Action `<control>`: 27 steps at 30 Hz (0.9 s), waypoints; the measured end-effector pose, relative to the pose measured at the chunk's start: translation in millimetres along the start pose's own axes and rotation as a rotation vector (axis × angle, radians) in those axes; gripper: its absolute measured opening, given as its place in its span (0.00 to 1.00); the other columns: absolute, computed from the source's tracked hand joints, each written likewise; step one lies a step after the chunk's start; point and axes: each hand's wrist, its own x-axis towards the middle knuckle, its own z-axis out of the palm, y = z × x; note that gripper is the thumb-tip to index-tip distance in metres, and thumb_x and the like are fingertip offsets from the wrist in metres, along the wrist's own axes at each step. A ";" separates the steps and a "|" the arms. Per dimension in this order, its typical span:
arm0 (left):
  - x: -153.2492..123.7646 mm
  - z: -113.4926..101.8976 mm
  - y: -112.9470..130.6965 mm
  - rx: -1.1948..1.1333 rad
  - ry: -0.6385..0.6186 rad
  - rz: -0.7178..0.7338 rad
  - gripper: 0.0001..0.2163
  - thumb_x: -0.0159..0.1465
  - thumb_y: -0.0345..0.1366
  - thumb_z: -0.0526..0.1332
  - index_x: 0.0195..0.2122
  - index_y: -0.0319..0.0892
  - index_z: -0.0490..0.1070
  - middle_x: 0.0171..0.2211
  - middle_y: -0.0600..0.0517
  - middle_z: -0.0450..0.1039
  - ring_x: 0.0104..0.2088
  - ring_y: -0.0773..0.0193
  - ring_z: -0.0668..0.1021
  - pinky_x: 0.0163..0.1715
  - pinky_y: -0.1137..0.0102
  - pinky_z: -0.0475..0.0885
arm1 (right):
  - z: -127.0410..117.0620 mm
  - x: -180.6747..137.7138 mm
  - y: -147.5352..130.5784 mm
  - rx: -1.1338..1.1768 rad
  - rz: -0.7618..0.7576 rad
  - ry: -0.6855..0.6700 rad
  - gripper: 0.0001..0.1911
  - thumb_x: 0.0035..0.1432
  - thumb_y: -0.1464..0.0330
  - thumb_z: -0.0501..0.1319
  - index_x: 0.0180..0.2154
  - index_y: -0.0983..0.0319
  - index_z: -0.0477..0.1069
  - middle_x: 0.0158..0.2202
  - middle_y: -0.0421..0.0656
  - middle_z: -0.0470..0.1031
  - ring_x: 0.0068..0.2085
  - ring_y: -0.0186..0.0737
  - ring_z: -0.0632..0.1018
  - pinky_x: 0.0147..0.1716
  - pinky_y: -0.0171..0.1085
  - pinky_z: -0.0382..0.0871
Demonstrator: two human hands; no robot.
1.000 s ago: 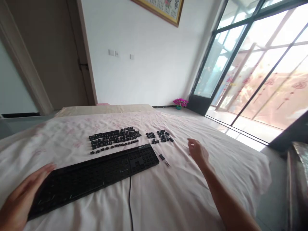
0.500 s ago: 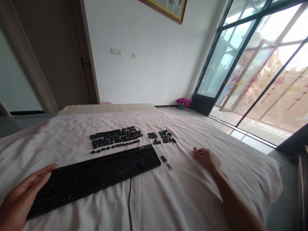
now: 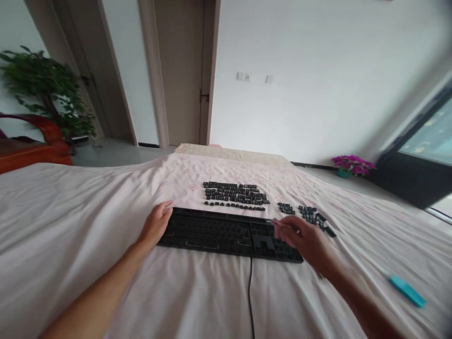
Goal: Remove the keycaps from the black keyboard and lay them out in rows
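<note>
A black keyboard base (image 3: 212,233), stripped of its keycaps, lies on the bedsheet with its cable running toward me. My left hand (image 3: 159,221) is closed around its left end. Over the number-pad end is my right hand (image 3: 303,235), fingers pinched together on a small pinkish, cloth-like piece that is blurred and mostly hidden. Beyond the base, loose black keycaps (image 3: 235,193) lie in rows. More keycaps (image 3: 309,214) sit in small groups behind my right hand, partly covered by it.
A tool with a turquoise handle (image 3: 407,291) lies on the pale patterned bedsheet (image 3: 197,301) at the right. Past the bed are a pot of purple flowers (image 3: 353,165), a closed door (image 3: 180,70), a leafy plant (image 3: 45,89) and a red wooden armrest (image 3: 45,136).
My view has swung left. My right hand has come from the sheet at the right onto the keyboard's right end. The keyboard base now lies straighter across my view, my left hand still at its left end.
</note>
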 end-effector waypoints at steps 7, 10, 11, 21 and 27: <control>8.5 -11.4 -2.5 0.321 -0.100 0.173 0.17 0.67 0.40 0.46 0.46 0.44 0.73 0.47 0.49 0.72 0.49 0.60 0.74 0.51 0.66 0.66 | 105.6 86.9 -123.4 0.096 -0.397 -0.232 0.07 0.57 0.73 0.58 0.34 0.61 0.74 0.34 0.41 0.74 0.36 0.35 0.74 0.35 0.31 0.64; 9.0 -12.2 -3.9 0.323 -0.102 0.160 0.16 0.67 0.39 0.48 0.47 0.47 0.73 0.46 0.50 0.72 0.47 0.61 0.74 0.50 0.68 0.67 | 148.3 107.8 -149.2 0.040 -0.458 -0.324 0.07 0.58 0.73 0.58 0.36 0.60 0.76 0.36 0.42 0.74 0.38 0.35 0.74 0.38 0.31 0.64; 9.1 -12.3 -4.2 0.322 -0.104 0.157 0.15 0.66 0.39 0.48 0.47 0.47 0.73 0.46 0.50 0.72 0.47 0.62 0.74 0.49 0.69 0.67 | 159.2 111.4 -154.8 0.022 -0.478 -0.357 0.08 0.59 0.72 0.58 0.37 0.60 0.76 0.37 0.42 0.74 0.39 0.35 0.75 0.39 0.31 0.64; 7.9 -13.8 2.0 0.369 -0.103 0.176 0.14 0.67 0.38 0.49 0.45 0.46 0.73 0.45 0.50 0.72 0.45 0.62 0.75 0.45 0.70 0.67 | 140.5 103.1 -139.1 -0.174 -0.616 -0.582 0.13 0.62 0.68 0.55 0.44 0.58 0.77 0.40 0.45 0.76 0.40 0.37 0.77 0.40 0.31 0.65; 7.4 -12.7 4.1 0.382 -0.094 0.145 0.14 0.66 0.37 0.49 0.44 0.45 0.73 0.46 0.50 0.72 0.44 0.62 0.75 0.46 0.70 0.67 | 92.7 112.5 -128.5 -0.438 -0.461 -0.698 0.07 0.54 0.68 0.62 0.30 0.60 0.79 0.28 0.43 0.78 0.33 0.39 0.78 0.31 0.31 0.64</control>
